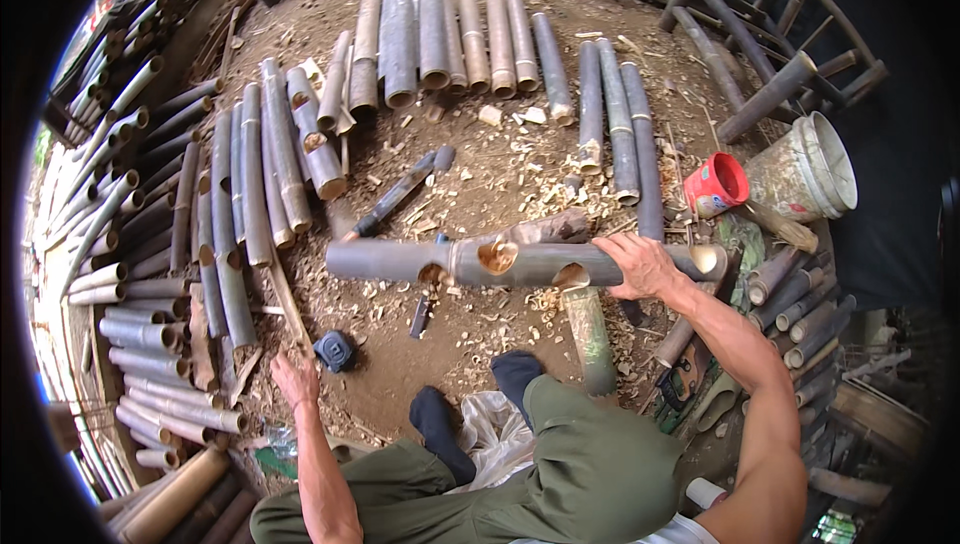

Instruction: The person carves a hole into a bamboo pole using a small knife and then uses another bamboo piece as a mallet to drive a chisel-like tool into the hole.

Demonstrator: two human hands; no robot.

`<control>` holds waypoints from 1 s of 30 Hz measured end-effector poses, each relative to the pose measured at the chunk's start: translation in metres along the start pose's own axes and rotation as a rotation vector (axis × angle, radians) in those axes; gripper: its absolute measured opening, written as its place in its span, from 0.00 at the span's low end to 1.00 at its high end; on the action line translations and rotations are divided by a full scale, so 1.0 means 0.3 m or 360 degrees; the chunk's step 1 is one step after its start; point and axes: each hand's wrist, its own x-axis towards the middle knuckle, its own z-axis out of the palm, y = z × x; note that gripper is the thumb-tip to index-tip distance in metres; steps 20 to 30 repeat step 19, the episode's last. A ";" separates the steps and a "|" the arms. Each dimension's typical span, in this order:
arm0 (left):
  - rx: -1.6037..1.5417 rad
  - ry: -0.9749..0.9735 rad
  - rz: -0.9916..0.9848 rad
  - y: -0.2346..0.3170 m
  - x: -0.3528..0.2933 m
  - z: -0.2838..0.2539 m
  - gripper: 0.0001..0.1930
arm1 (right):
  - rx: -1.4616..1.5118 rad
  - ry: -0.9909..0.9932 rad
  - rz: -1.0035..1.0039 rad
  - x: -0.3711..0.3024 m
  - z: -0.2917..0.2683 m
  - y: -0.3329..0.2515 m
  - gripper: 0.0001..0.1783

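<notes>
A thick dark bamboo tube (390, 263) lies crosswise before me, with several scooped holes cut along it. My right hand (641, 266) wraps over it near its right end, where the pale cut rim shows. Under that side stands a green bamboo post (590, 339). Low on the left, my left hand (295, 380) has curled fingers at the near end of a thin wooden strip (289, 302) and seems to grip it. Right beside that hand rests a dark blue tape measure (335, 351). Beyond the tube lies a dark stick-like tool (395, 194).
Bamboo tubes (432, 39) fan out in an arc on the dirt floor, with wood chips (535, 209) strewn inside. Stacked tubes (150, 334) line the left. On the right are a red bucket (716, 186), a dirty white bucket (800, 169), a bamboo frame (770, 34) and a handsaw (685, 376).
</notes>
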 end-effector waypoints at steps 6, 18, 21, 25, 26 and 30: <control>0.0152 -0.0541 0.0329 0.236 -0.098 0.079 0.44 | 0.0857 -0.0035 0.1076 -0.161 -0.030 0.038 0.50; 0.0412 -0.0601 0.0217 0.337 -0.010 0.145 0.46 | 0.0651 0.0685 0.1507 0.422 0.199 0.575 0.52; 0.0334 -0.0578 0.0219 0.347 -0.005 0.115 0.47 | 0.0456 0.0718 0.1374 0.476 0.207 0.544 0.50; 0.0334 -0.0578 0.0219 0.347 -0.005 0.115 0.47 | 0.0456 0.0718 0.1374 0.476 0.207 0.544 0.50; 0.0334 -0.0578 0.0219 0.347 -0.005 0.115 0.47 | 0.0456 0.0718 0.1374 0.476 0.207 0.544 0.50; 0.0334 -0.0578 0.0219 0.347 -0.005 0.115 0.47 | 0.0456 0.0718 0.1374 0.476 0.207 0.544 0.50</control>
